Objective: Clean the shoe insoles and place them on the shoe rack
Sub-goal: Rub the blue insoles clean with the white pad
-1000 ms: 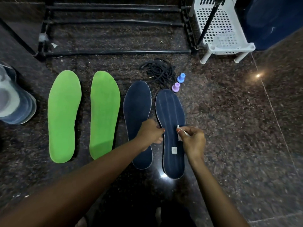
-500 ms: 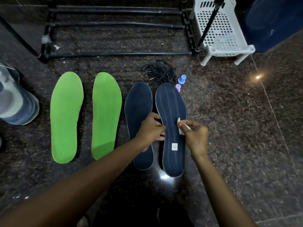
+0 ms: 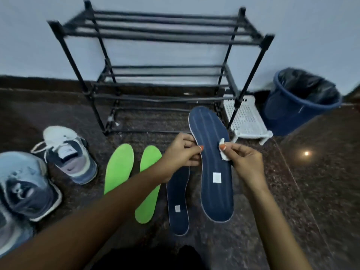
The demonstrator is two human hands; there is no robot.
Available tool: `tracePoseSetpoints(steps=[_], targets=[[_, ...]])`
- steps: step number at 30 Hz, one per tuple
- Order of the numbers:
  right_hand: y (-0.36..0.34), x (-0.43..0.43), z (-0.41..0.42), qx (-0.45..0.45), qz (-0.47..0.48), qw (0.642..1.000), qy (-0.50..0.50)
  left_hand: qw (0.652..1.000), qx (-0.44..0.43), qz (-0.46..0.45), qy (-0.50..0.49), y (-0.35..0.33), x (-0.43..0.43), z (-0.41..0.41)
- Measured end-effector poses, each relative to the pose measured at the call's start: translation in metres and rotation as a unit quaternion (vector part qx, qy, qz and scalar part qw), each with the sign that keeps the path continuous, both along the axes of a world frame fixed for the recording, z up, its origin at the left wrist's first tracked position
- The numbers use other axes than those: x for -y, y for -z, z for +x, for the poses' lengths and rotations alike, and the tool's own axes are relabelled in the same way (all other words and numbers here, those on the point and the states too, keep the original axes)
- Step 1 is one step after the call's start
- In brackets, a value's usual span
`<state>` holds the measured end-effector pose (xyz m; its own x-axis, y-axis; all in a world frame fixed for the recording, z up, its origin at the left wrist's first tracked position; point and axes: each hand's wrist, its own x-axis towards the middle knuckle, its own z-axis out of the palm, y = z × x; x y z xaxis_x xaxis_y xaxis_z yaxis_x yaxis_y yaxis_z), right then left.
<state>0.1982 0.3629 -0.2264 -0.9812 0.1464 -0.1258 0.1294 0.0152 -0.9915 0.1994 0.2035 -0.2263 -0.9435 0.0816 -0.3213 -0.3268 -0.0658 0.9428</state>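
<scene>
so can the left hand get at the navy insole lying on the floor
Probably not yet: the left hand grips the raised navy insole. The floor insole lies uncovered just below it.

No text, label or number is legible.
</scene>
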Motion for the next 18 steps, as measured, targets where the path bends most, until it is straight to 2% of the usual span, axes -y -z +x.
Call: tracePoseSetpoints(steps=[9, 15, 18], targets=[[-0.149, 0.009, 0.068, -0.073, -0.036, 0.996, -0.026, 0.990, -0.090, 0.088, -0.063, -0.142, 0.017, 0.047], [-0.177, 0.020, 0.135, -0.039, -0.076, 0.994, -0.067, 0.945, -0.095, 0.293, -0.111, -0.178, 0.014, 0.106], [-0.178, 0.030, 0.165, -0.033, -0.072, 0.992, -0.098, 0.921, -0.068, 0.365, -0.117, -0.181, 0.018, 0.132]])
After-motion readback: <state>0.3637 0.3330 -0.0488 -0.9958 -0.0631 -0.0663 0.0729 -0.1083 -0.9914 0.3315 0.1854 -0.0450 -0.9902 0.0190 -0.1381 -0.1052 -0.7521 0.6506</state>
